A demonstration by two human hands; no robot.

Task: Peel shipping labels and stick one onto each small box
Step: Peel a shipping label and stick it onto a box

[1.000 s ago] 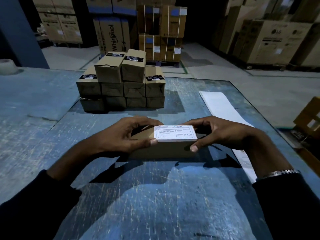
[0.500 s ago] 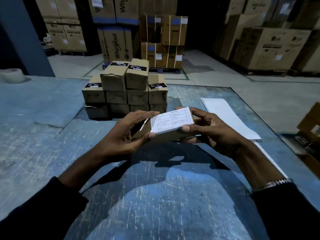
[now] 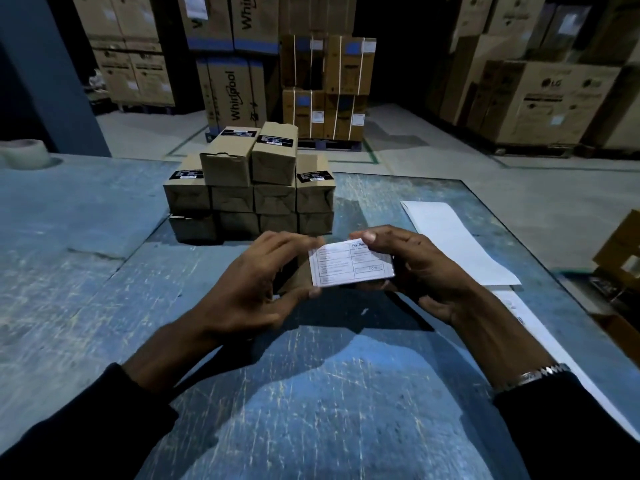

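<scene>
The box [image 3: 298,276] is held above the bench [image 3: 311,393] between both hands, tilted, its labelled face turned up toward the camera. A white label [image 3: 349,263] with printed lines covers that face; most of the brown cardboard is hidden, showing only at the left end.

The left hand [image 3: 256,289] takes the box's left end in a pinching grip, fingers over the far edge and thumb [image 3: 313,292] under the near edge, at the label's corner. The right hand [image 3: 412,268] cups the right end, its thumb [image 3: 369,237] pressed on the label's top right part and its fingers curled beneath. A metal bracelet [image 3: 533,375] sits on the right wrist above a dark sleeve.

Just beyond the hands a stack [image 3: 249,192] of like boxes stands on the bench, three tiers high, some with black stickers on top. To the right lies a long white label sheet [image 3: 460,244], partly under the right forearm. A tape roll [image 3: 22,154] sits at the far left edge. Large cartons [image 3: 554,98] stand on the floor behind.
</scene>
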